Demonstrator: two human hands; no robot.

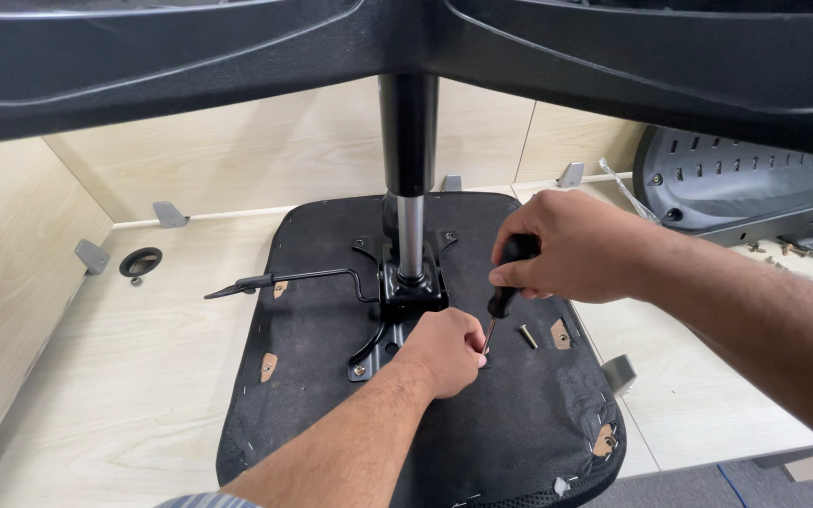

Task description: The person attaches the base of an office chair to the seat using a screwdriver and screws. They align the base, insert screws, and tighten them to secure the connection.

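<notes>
Your right hand [571, 246] grips the screwdriver [505, 292]: near-vertical axis, handle up, tip down-left at the seat underside [331, 376]. Left hand [444, 350] fingers curled, pinching by the tip.

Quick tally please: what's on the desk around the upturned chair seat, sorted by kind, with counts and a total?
Upturned chair seat: 1
Gas-lift column: 1
Adjustment lever: 1
Screwdriver, in the right hand: 1
Loose bolt on the seat: 1
Chair backrest: 1
Total: 6
The left hand steadies the screwdriver tip.
</notes>
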